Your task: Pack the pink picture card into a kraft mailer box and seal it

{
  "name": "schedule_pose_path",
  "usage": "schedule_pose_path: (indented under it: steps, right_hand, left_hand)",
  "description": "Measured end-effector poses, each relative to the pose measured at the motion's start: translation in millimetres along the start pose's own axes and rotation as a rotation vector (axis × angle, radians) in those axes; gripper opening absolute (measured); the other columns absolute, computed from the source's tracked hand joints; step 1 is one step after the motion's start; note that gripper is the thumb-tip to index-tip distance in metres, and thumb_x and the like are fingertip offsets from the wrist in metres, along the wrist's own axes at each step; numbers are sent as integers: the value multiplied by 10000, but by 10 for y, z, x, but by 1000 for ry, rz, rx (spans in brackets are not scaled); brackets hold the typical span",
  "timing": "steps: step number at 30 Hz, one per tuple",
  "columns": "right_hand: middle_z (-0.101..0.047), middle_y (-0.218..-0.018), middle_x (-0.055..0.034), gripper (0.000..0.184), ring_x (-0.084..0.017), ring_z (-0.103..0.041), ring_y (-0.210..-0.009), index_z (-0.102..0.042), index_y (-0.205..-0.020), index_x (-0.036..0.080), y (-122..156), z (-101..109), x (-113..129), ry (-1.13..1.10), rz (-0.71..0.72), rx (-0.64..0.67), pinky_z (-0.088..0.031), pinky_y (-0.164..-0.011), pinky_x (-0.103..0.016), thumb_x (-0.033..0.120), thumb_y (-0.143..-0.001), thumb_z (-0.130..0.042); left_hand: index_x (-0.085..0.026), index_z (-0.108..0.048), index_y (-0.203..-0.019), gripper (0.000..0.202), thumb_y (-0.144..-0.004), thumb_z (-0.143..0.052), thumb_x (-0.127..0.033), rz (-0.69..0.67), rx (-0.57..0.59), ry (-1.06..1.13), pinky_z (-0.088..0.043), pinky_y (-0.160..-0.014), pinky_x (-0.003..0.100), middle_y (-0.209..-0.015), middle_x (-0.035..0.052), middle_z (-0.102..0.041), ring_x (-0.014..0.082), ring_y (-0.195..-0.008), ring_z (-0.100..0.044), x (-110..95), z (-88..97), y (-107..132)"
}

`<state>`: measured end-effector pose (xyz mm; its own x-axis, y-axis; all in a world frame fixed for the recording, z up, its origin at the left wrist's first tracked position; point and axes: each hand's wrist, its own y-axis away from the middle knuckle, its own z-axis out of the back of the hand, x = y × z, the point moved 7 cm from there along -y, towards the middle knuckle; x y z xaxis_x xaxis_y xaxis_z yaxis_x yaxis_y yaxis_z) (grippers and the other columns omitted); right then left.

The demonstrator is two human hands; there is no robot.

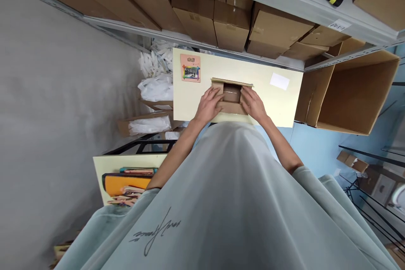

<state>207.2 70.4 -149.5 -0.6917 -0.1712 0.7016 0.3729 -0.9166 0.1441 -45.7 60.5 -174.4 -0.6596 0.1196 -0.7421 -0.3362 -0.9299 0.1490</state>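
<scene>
A small brown cardboard box [232, 93] lies open on a pale yellow table [268, 101], with a smaller brown item inside it. My left hand [209, 104] presses on the box's left flap, fingers together and bent over the edge. My right hand [253, 103] holds the right flap the same way. Both hands grip the box from its two sides.
A colourful card [190, 68] and a white label [279, 81] lie on the table. A large empty carton [354, 93] stands at the right. Shelves with several cardboard boxes [230, 25] run above. White plastic bags [156, 88] pile at the left; a lower table holds books [126, 183].
</scene>
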Motion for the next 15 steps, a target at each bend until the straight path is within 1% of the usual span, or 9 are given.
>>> schedule_pose_path:
  steps: [2,4,6,8,10,12,14,15]
  right_hand:
    - [-463,-1884,-148,622,-388,-410,-1770,-608,-1683,226,-229,31,-59,40,17,19,-348,-1479,-682,555,-1155,-585]
    - [-397,-1918,-158,772,-428,-334,-1802,-558,-1727,226,-447,19,-189,67,-17,69,-313,-1483,-709,624,-1085,-720]
    - [-394,-1914,-192,971,-474,-320,-1799,-519,-1754,199,-611,-46,-333,77,-68,155,-281,-1486,-726,640,-967,-877]
    - [-399,-1905,-220,1103,-500,-332,-1787,-480,-1778,162,-704,-130,-433,78,-101,235,-241,-1495,-728,593,-883,-960]
    - [-355,-1922,-235,1152,-502,-300,-1800,-418,-1810,123,-735,-203,-464,92,-111,278,-183,-1508,-722,536,-875,-947]
    - [-284,-1947,-244,1164,-489,-221,-1829,-344,-1838,78,-721,-250,-442,127,-123,282,-106,-1522,-707,496,-899,-891]
    - [-223,-1964,-248,1164,-476,-133,-1853,-297,-1846,43,-683,-272,-394,163,-144,250,-29,-1528,-693,490,-922,-846]
    - [-202,-1970,-245,1154,-470,-96,-1859,-292,-1846,40,-660,-280,-367,174,-154,227,0,-1529,-686,503,-936,-831]
  left_hand:
    - [-272,-806,-1429,510,-922,-863,-273,21,44,-5,-358,-1455,668,-1768,143,-586,433,-1747,-405,-8,-72,-42]
    - [-262,-825,-1410,473,-938,-851,-287,50,38,30,-329,-1469,650,-1771,157,-571,429,-1755,-389,10,-110,-60]
    - [-253,-833,-1402,449,-958,-829,-316,82,20,91,-304,-1480,632,-1788,157,-548,422,-1760,-373,24,-131,-70]
    - [-261,-837,-1379,420,-969,-815,-347,120,9,144,-289,-1477,652,-1824,136,-514,432,-1767,-350,22,-151,-92]
    - [-272,-842,-1338,375,-976,-815,-366,149,5,158,-274,-1462,698,-1863,117,-478,462,-1774,-325,-6,-166,-130]
    - [-275,-835,-1323,348,-995,-811,-390,156,-1,147,-259,-1448,733,-1889,109,-447,486,-1786,-294,-58,-166,-164]
    - [-273,-812,-1350,388,-1009,-816,-458,156,-25,154,-264,-1448,734,-1906,113,-416,489,-1800,-271,-107,-134,-159]
    - [-274,-793,-1378,440,-1006,-825,-509,160,-45,167,-278,-1452,720,-1916,114,-395,483,-1803,-271,-119,-105,-135]
